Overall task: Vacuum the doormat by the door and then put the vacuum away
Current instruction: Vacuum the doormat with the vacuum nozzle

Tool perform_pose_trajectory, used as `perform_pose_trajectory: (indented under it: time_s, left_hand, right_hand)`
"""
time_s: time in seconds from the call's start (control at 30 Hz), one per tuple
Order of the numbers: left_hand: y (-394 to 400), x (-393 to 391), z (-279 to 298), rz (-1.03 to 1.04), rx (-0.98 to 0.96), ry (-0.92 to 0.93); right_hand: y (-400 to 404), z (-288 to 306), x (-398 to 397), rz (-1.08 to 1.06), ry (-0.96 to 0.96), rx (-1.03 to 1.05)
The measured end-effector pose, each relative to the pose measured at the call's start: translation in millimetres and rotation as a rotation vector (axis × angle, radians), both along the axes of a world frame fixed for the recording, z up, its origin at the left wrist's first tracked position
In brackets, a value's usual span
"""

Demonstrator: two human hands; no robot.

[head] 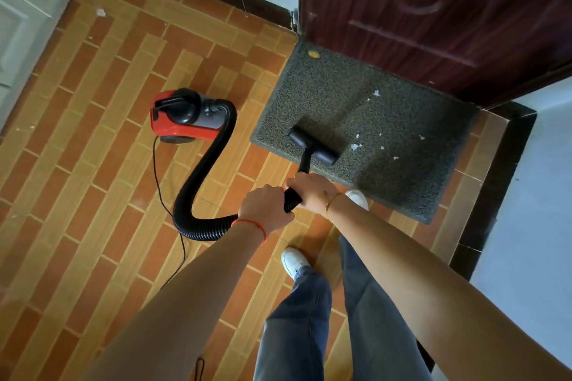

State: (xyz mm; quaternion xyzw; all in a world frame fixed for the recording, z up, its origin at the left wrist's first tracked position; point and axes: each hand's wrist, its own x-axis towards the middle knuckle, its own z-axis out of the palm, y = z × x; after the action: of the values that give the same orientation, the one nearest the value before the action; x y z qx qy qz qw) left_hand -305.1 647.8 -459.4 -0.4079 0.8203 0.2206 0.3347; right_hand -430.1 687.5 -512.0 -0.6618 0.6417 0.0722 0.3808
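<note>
A dark grey doormat (396,120) lies on the tiled floor in front of a dark red door (448,9). Small white paper scraps (356,146) dot its middle and right part. The vacuum's black floor nozzle (312,145) rests on the mat's near left part. My right hand (312,192) grips the black wand just behind the nozzle. My left hand (266,210) grips the ribbed black hose (201,182) where it meets the wand. The hose curves back to the red and black vacuum body (182,116), which stands on the floor left of the mat.
A thin black power cord (161,189) trails from the vacuum body toward me across the orange tiles. A white panelled door (28,9) is at the far left. My feet in white shoes (294,260) stand just short of the mat. A dark skirting corner (501,164) borders the mat's right.
</note>
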Motion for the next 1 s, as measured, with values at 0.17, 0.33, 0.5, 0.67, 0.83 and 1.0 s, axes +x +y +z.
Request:
perform_pose_trajectory:
  time_s: [0.17,0.33,0.5,0.67,0.83,1.0]
  left_hand:
    - [-11.6,-11.9,0.1,-0.017,-0.001,0.012]
    - [-14.8,-29.4,6.1,-0.007,-0.043,0.05]
    - [-18.1,-73.9,8.6,0.068,-0.058,0.081]
    - [-29.0,-139.1,2.0,0.107,-0.037,0.1]
    - [-31.5,-197.0,-10.8,0.132,-0.043,0.11]
    - [-38.3,-253.7,-21.4,0.168,-0.031,0.148]
  right_hand:
    - [-10.7,3.8,-14.9,0.017,0.007,-0.021]
    - [-20.0,11.6,-38.4,0.061,0.02,-0.036]
    - [-35.0,20.4,-85.7,0.103,0.03,-0.017]
    - [-47.2,15.5,-149.1,0.097,0.046,-0.012]
    - [-51.6,4.3,-203.7,0.098,0.084,-0.001]
    - [-58.7,-12.8,-260.2,0.104,0.112,-0.025]
